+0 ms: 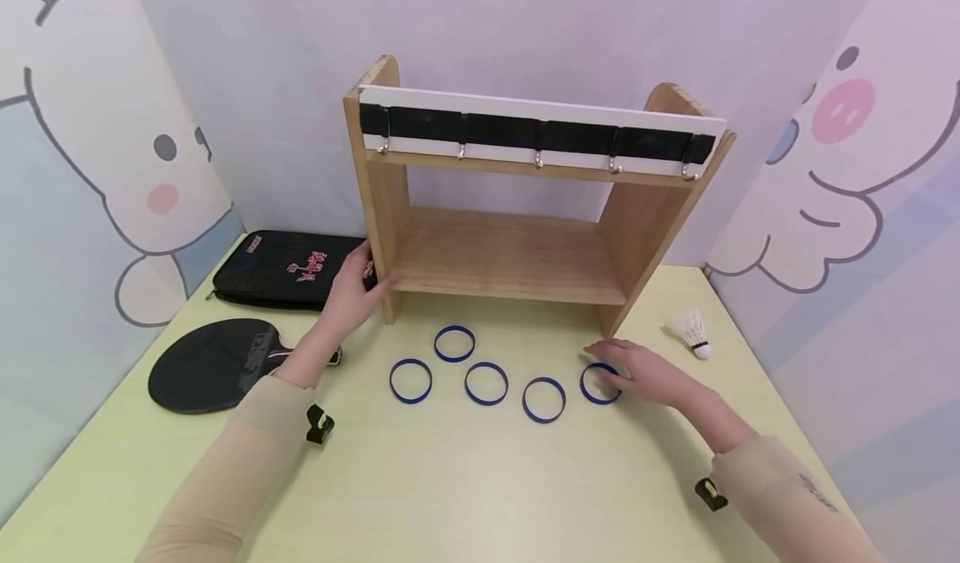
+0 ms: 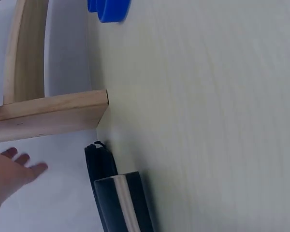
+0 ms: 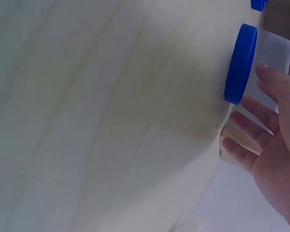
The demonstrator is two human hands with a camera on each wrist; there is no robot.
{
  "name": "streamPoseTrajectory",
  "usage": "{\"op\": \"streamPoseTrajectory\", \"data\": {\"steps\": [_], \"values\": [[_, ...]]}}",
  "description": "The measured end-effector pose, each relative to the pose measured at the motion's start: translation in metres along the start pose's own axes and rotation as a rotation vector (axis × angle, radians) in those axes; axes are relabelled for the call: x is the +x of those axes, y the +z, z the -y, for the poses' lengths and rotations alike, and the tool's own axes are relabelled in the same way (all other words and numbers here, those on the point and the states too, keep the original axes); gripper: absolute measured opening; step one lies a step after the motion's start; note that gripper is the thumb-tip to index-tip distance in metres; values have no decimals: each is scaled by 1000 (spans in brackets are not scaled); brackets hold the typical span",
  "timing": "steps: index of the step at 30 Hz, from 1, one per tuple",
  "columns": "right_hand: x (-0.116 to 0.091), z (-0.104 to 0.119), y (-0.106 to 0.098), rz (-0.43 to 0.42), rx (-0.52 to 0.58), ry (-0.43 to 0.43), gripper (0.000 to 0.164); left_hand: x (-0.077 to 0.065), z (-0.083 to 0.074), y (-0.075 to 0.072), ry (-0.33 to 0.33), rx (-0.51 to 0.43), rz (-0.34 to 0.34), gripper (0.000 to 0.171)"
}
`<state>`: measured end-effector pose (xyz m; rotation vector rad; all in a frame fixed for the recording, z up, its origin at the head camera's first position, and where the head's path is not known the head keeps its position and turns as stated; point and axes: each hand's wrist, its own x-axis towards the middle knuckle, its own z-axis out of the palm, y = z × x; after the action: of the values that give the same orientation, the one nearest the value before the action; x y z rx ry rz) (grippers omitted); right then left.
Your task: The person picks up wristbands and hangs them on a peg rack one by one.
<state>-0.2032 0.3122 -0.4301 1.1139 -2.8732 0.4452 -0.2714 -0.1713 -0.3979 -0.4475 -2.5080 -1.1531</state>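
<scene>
A wooden shelf rack (image 1: 510, 255) stands at the back of the table, with a row of metal hooks (image 1: 538, 160) on a black and white strip along its top. My left hand (image 1: 352, 292) holds its left side panel (image 2: 63, 113), thumb across the front edge and the other fingers spread along the outside. Several blue rings (image 1: 486, 384) lie flat in front of the rack. Over the rightmost ring (image 1: 584, 386) hovers my right hand (image 1: 637, 370), fingers loosely extended; in the right wrist view, its thumb and fingertips are near a blue ring (image 3: 241, 65).
A black zip case (image 1: 281, 267) lies left of the rack, partly behind my left hand. Nearer sits a black table tennis bat (image 1: 213, 365), its handle partly hidden by my left arm. A white shuttlecock (image 1: 690, 330) rests at the right. Walls border the table (image 1: 480, 480).
</scene>
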Motion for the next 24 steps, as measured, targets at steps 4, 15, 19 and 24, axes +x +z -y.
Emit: {"op": "streamPoseTrajectory", "data": {"steps": [4, 15, 19, 24], "values": [[5, -5, 5, -22, -18, -37, 29, 1, 3, 3, 0, -104, 2, 71], [19, -2, 7, -92, -75, 1, 12, 1, 8, 10, -81, -203, 17, 67], [22, 0, 7, -118, -78, 8, 10, 2, 8, 12, -97, -200, -9, 67], [23, 2, 5, -100, -14, 98, 8, 3, 6, 15, -119, -202, -30, 67]]}}
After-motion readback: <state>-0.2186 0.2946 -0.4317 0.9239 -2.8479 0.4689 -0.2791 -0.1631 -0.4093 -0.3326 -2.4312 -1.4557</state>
